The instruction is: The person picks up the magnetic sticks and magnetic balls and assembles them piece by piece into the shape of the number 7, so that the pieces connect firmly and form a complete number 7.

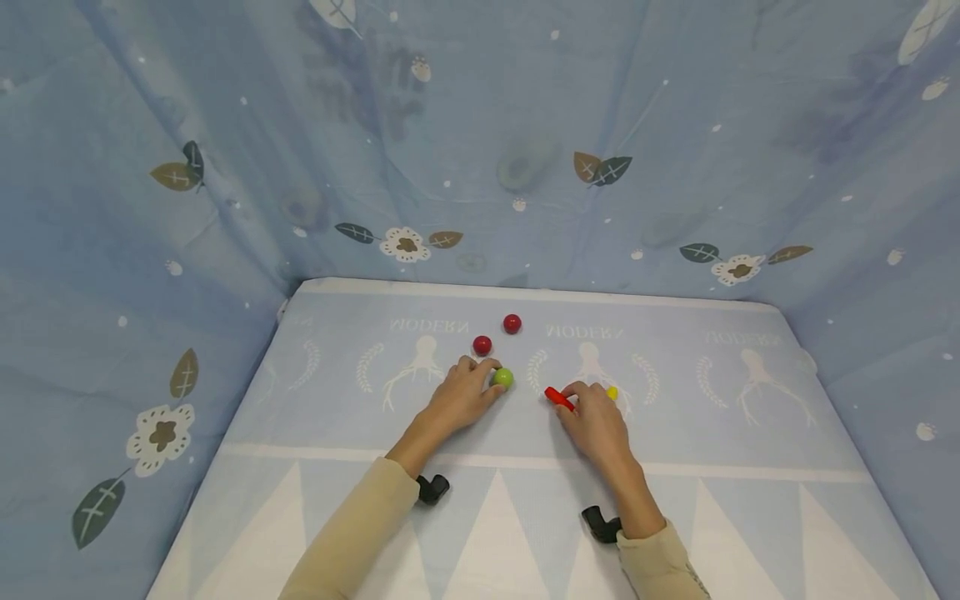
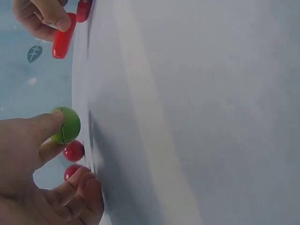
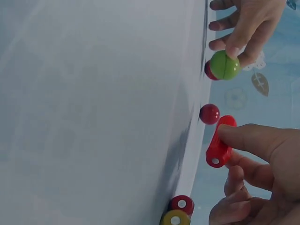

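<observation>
The left hand pinches the green ball between thumb and forefinger, and the right hand in the same manner pinches the red stick, so both hands are grasping something. The other left fingers are spread apart from the ball and bend a little.

The largest thing is the blue curtain, which stands behind and at both sides, with flowers and leaves printed on it. Before it lies the tablecloth, pale blue, with white triangles at the near side and the word MODERN upside down at the far side. Two beige sleeves reach in from the near edge. Close to each wrist there is a black curved part.

The red stick is held slanting, near the middle of the cloth, and shows a white dot on its end in the right wrist view. The green ball is to the left of it, well apart; whether it touches the cloth, I cannot tell. Two red balls rest beyond the green one, near each other. Beside the right hand lie a dark red piece and a yellow piece, each with a white dot; the head view shows only a small bit of the yellow one.
</observation>
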Motion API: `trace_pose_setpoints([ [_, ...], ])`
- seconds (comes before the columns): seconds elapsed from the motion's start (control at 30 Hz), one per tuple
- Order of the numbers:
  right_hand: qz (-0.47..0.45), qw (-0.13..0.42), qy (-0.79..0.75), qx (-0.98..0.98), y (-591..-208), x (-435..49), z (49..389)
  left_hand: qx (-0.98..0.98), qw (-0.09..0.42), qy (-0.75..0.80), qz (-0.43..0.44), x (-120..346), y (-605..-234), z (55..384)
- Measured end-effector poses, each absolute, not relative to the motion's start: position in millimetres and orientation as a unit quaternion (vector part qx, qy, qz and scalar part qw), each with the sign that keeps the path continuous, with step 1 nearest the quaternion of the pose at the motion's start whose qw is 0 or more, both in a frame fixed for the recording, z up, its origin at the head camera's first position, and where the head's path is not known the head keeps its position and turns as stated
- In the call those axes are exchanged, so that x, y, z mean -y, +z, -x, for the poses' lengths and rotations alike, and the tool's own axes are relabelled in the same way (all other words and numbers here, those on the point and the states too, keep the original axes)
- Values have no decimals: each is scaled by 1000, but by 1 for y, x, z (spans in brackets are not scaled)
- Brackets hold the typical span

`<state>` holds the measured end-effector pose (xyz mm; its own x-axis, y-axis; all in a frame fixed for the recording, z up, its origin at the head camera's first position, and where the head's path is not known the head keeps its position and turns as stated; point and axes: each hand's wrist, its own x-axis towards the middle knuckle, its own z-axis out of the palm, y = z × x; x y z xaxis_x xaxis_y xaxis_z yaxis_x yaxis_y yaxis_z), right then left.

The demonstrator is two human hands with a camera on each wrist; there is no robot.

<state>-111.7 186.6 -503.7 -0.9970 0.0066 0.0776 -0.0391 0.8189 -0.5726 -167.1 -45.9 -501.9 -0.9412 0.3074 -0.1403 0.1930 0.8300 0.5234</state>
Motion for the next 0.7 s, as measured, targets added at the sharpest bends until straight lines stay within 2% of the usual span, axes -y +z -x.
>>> trace_pose_setpoints([
  [0.2,-47,75,323,942,-505,-178,117,-950,94,270,-124,69,-498,158],
  [0.7,-96,9,329,939,-506,-158,147,-952,75,283,-92,113,-504,155],
])
